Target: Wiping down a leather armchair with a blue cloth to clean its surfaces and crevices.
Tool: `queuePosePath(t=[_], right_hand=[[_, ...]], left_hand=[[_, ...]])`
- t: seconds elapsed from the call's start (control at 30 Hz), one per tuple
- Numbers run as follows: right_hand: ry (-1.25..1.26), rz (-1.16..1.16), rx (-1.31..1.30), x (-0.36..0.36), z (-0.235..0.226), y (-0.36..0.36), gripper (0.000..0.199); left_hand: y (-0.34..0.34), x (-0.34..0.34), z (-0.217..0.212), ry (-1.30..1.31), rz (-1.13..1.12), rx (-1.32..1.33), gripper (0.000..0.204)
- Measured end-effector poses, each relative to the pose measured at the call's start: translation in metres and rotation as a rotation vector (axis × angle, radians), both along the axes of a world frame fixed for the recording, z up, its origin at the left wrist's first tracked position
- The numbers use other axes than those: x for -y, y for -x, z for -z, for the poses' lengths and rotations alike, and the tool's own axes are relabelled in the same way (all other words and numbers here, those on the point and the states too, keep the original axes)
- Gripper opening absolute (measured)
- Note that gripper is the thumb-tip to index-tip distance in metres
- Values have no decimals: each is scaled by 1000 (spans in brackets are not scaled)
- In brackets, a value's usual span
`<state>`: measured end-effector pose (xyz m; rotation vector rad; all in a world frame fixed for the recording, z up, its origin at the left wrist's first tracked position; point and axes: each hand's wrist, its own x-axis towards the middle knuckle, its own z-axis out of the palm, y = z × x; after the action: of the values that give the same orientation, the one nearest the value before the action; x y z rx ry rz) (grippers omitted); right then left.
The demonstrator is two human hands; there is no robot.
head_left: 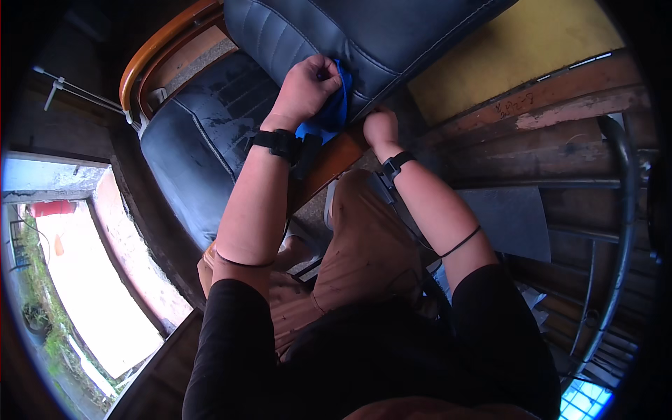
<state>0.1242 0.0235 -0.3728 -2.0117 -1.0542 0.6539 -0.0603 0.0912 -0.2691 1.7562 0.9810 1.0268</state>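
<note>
At the seam between seat and backrest, the left hand (308, 87) is clenched on a blue cloth (334, 112), pressing it to the dark leather chair (210, 140). Right hand (380, 127) is curled against the frame edge. Wiping appears underway; the next stroke calls for following the seam. The cloth hangs bunched, long axis running down from the fist.

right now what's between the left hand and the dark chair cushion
In the head view, a blue cloth lies between the left hand and the dark chair cushion; the hand presses it against the padding.
</note>
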Motion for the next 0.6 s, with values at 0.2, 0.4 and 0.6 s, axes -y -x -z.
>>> queuePosePath(t=[0.2, 0.4, 0.6], right_hand=[[22, 27, -45, 0, -4, 4, 31], [14, 28, -68, 0, -4, 5, 30], [32, -20, 13, -4, 7, -1, 30]], left_hand=[[14, -7, 3, 31, 111, -371, 26], [17, -5, -2, 49, 85, -451, 30], [20, -10, 8, -3, 98, -433, 32]])
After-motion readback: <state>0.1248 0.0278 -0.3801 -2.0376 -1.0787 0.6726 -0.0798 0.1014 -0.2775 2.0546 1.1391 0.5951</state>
